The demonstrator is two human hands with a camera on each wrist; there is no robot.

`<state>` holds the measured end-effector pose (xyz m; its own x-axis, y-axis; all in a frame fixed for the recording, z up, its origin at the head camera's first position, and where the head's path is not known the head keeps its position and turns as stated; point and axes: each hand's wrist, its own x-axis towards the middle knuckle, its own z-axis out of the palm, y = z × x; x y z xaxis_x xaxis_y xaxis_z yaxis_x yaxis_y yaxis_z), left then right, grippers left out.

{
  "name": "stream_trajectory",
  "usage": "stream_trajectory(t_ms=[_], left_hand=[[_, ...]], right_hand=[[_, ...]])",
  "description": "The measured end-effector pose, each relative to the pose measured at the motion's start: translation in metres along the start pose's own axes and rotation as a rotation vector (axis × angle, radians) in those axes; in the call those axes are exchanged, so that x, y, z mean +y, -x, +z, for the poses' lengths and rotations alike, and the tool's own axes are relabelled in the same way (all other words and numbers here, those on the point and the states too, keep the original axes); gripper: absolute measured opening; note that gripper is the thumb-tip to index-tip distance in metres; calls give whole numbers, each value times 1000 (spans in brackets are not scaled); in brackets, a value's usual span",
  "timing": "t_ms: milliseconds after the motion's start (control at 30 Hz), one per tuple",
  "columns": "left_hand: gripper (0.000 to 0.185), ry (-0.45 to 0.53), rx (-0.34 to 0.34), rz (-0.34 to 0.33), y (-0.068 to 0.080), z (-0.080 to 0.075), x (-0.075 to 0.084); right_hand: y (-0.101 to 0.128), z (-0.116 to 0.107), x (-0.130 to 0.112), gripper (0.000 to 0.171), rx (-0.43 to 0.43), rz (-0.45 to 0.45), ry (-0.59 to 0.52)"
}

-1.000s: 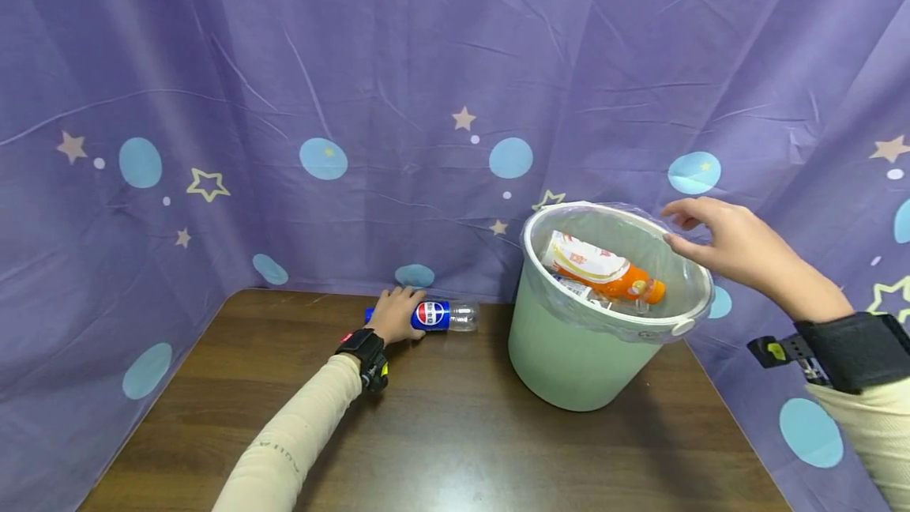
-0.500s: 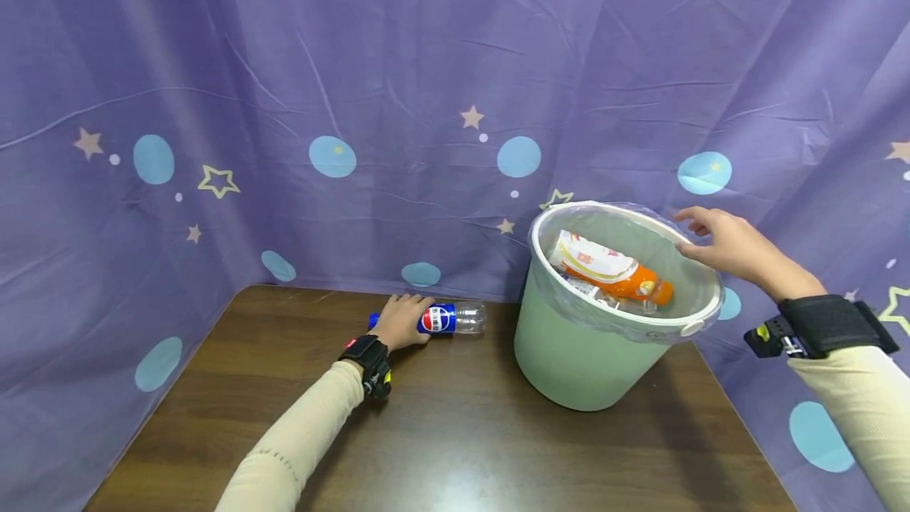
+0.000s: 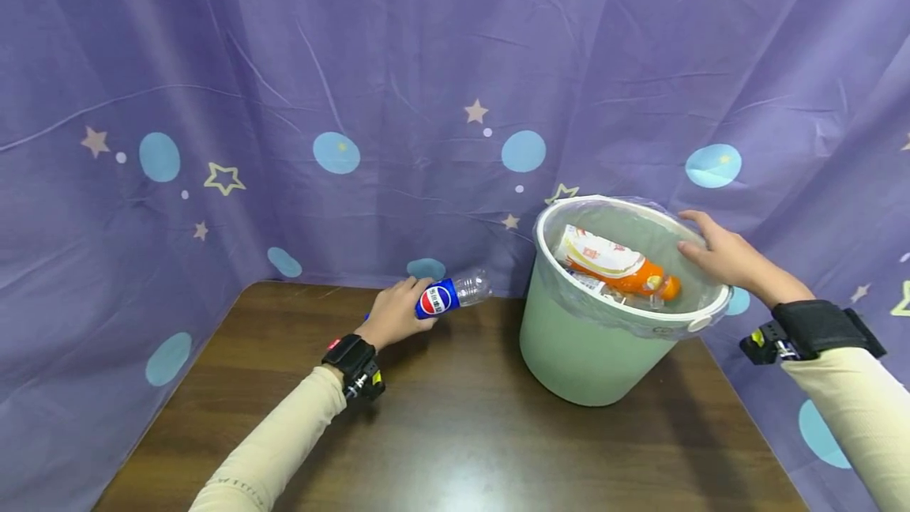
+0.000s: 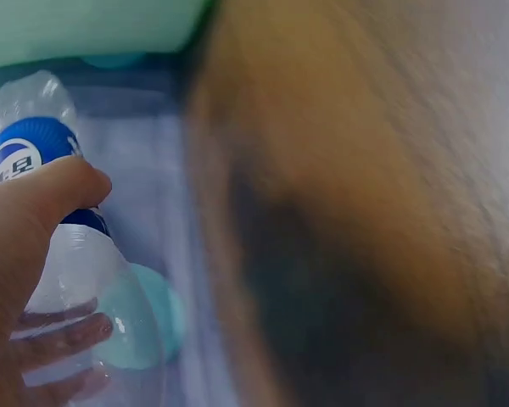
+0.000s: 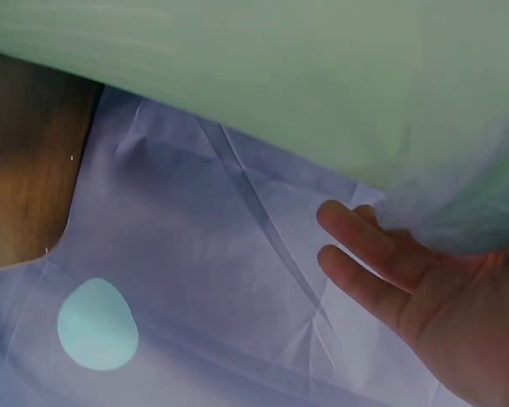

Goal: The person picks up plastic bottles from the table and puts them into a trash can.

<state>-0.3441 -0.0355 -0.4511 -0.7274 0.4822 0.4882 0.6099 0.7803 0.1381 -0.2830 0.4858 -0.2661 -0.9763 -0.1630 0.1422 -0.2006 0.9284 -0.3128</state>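
My left hand (image 3: pixel 394 313) grips an empty clear plastic bottle (image 3: pixel 437 299) with a blue Pepsi label. The bottle is tilted, its clear end raised toward the right. In the left wrist view the thumb crosses the label, and fingers show through the clear plastic. A light green trash bin (image 3: pixel 590 354) stands upright to the right. At its right rim is my right hand (image 3: pixel 725 259), thumb over the inner side and fingers outside. The right wrist view shows those fingers (image 5: pixel 369 288) nearly straight below the rim; the thumb is hidden there.
Inside the bin lie an orange-capped bottle (image 3: pixel 618 265) with a white and orange label and other clear plastic beneath it. A transparent liner (image 3: pixel 569 303) hangs over the rim. The wooden table (image 3: pixel 441 417) backs onto a purple curtain (image 3: pixel 398 101).
My left hand has lifted the bottle's clear end off the table and tilted it. The right hand has come down from beside the bin to its rim.
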Motion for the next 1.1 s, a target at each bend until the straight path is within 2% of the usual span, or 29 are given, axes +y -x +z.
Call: stream_trajectory(t_ms=[167,533,833,967,1100], left_hand=[[73,76,52,-45,-8,-27,12],[74,196,57,-75,-35,-82,48],[76,264,43,-91,-61,-113,70],[77,282,60,-86,-75,-126,81],[77,332,106,-66,-91,-140,94]], right_hand=[[-2,2,0,53,-2,6,-1],[-2,3,-3,56,-1,26,23],[-1,4,-3,57,-5,27,24],[-1,4,-3,59,-18,39,16],[-2,6,-5,60,-24,41,14]])
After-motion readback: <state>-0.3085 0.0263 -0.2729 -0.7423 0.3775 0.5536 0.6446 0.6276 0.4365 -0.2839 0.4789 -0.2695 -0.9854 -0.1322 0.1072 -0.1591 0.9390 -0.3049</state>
